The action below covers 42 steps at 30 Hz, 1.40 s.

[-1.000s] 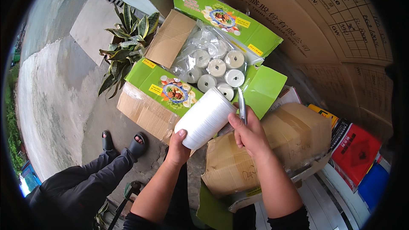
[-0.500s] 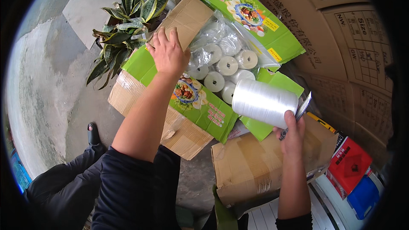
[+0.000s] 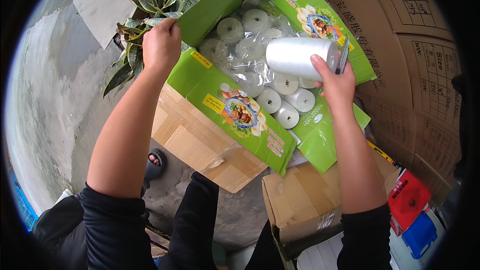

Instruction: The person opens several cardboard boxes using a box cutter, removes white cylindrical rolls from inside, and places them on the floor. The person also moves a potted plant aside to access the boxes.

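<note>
A large green-printed carton (image 3: pixel 235 120) stands open in the middle, loaded with several white spools (image 3: pixel 269 100) partly covered by clear plastic film (image 3: pixel 240 65). My left hand (image 3: pixel 162 45) is closed on the edge of the carton's far-left flap (image 3: pixel 215 7), which stands raised with its green side showing. Over the carton's right part, my right hand (image 3: pixel 341 82) grips a big white spool of thread or twine (image 3: pixel 297 57), held on its side. Tucked in the same hand is a utility knife (image 3: pixel 343 52), its blade end pointing up past the spool.
Beside the carton at the lower right sits a closed brown box (image 3: pixel 300 195). Large printed cardboard (image 3: pixel 375 30) rises on the right, above a red packet (image 3: pixel 407 197) and a blue plastic item (image 3: pixel 422 235). A potted snake plant (image 3: pixel 135 52) is at the upper left. Someone's sandalled foot (image 3: pixel 156 162) is near the carton.
My left hand has moved left, swinging the far-left flap up and exposing more spools. My right hand has carried the spool and knife up over the carton.
</note>
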### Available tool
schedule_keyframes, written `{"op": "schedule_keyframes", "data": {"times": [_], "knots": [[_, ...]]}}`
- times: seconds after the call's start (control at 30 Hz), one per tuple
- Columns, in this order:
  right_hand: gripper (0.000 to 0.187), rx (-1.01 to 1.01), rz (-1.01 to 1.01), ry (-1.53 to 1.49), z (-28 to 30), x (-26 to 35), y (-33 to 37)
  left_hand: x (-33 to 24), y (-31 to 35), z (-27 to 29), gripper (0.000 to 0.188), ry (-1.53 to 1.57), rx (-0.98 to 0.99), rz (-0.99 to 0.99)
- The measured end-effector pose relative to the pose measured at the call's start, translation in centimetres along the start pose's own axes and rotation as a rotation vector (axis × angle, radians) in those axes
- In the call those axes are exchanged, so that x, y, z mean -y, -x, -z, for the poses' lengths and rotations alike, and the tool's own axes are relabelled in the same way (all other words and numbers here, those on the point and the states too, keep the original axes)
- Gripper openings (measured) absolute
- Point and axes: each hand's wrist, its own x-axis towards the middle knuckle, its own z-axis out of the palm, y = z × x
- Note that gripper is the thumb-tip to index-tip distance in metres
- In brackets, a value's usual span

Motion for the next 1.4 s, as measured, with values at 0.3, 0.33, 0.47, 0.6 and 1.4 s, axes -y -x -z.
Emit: {"op": "schedule_keyframes", "data": {"times": [0.3, 0.33, 0.47, 0.6, 1.4], "knots": [[0.072, -0.137, 0.445, 0.519, -11.6, 2.1, -10.2, 0.6, 0.4, -1.1, 0.026, 0.116, 0.059, -0.080], [0.057, -0.025, 0.322, 0.406, -12.1, 2.3, -8.6, 0.3, 0.7, -0.9, 0.025, 0.144, 0.092, -0.036], [0.037, 0.321, -0.187, -0.092, -12.7, 0.4, 3.1, 1.5, 2.9, -1.1, 0.025, 0.143, 0.118, -0.036], [0.032, 0.483, -0.433, -0.268, -7.1, -2.9, 12.2, -0.8, 5.1, -2.2, 0.026, 0.103, 0.098, -0.162], [0.031, -0.335, -0.046, -0.600, 22.6, -9.4, 27.4, -13.7, 11.9, -14.1, 0.061, -0.430, 0.618, -0.812]]}}
